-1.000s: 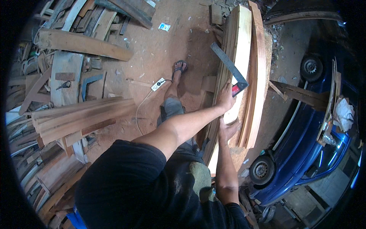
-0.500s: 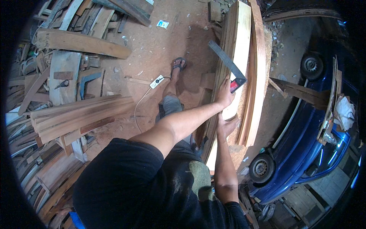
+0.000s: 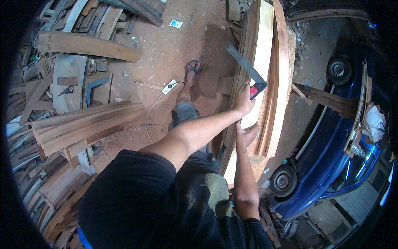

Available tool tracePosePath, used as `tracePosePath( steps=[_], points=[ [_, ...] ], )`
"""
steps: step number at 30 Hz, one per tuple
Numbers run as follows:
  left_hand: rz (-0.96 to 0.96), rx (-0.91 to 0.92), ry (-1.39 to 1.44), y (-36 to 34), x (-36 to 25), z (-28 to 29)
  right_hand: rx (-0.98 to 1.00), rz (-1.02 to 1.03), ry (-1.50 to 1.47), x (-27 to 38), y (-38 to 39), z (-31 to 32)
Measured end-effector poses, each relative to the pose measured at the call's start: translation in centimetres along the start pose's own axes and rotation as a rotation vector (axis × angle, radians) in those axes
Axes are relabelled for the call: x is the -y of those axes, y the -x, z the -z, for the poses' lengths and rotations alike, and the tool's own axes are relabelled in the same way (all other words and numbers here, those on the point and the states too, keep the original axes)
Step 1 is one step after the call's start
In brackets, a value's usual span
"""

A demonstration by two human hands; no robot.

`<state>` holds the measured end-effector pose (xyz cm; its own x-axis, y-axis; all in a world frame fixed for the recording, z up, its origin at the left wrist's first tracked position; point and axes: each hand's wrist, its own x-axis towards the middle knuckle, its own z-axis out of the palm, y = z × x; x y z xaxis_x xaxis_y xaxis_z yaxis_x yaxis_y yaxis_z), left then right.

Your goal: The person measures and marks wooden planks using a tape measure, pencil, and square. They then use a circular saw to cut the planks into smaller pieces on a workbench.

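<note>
My left hand (image 3: pixel 243 101) is closed round the red-and-black stock of a try square (image 3: pixel 245 62). The stock sits on a long pale plank (image 3: pixel 262 37), and the dark metal blade slants toward the far left across the boards beside it. Just nearer to me, my right hand (image 3: pixel 247 136) lies across the same plank. Its thumb is at the plank's right edge and its fingers at the left edge, gripping it. The left wrist partly covers those fingertips. Several brown boards (image 3: pixel 278 83) lie lengthwise along the plank's right side.
A blue vehicle (image 3: pixel 327 166) stands at the right, with a wooden beam (image 3: pixel 327 99) reaching toward it. Stacked boards (image 3: pixel 87 124) and piled offcuts fill the left. A white power strip (image 3: pixel 169 86) and its cord lie on the dusty floor near my foot (image 3: pixel 193 68).
The try square and my left hand have shifted very slightly to the left. My right hand stays on the plank.
</note>
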<state>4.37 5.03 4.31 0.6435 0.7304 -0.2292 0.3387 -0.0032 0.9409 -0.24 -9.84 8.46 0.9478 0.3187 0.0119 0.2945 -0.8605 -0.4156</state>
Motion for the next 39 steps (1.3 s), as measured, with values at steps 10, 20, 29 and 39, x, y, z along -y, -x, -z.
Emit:
tracePosePath(
  steps=[10, 20, 29, 39],
  points=[
    [0.075, 0.060, 0.089, 0.3, -1.2, 0.2, 0.014, 0.019, 0.006, 0.0, -0.2, 0.5],
    [-0.022, 0.057, -0.103, 1.0, -1.8, 1.9, 0.054, -0.012, -0.034, 0.7, 0.0, 0.7],
    [-0.090, 0.028, -0.178, 1.0, -0.5, 2.6, 0.229, -0.028, 0.081, -2.1, 2.4, 4.0],
    [-0.383, 0.321, -0.144, 9.7, 2.4, 15.6, -0.408, -0.439, -0.051, -12.0, 21.4, 12.2]
  ],
)
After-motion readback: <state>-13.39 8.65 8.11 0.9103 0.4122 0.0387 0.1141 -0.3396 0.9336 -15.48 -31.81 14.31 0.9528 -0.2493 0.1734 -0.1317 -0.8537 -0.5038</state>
